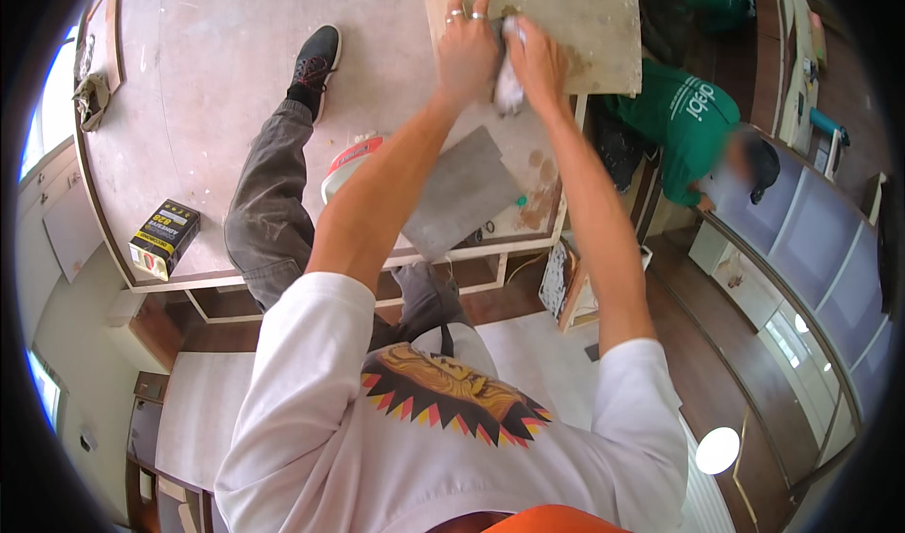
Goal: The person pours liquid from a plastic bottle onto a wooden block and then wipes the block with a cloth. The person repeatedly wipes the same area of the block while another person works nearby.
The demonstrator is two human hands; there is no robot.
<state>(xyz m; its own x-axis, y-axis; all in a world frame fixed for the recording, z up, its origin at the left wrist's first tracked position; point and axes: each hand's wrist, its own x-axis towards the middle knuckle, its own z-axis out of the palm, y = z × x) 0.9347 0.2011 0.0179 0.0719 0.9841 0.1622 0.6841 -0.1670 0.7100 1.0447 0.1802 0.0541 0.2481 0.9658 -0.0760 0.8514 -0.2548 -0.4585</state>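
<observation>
My left hand (468, 52), with rings on two fingers, lies at the side of a dark strip and a whitish bundled cloth (509, 84) on a worn wooden board (601, 10). Whether it grips the strip or only rests there is unclear. On the other side, my right hand (539, 59) is blurred and closed around the pale cloth. Both hands are close together over the board's near edge. Below them, on the large panel, lies a thin grey rectangular sheet (463, 194). Beside my left forearm is a partly hidden red and white container (353, 158).
A tin of contact adhesive (165, 239) lies on the large panel (205, 109), where my shod foot (318, 52) rests. A co-worker in green (696, 123) leans over a framed panel at right; another green-clad person is beyond. A bag (90, 102) lies far left.
</observation>
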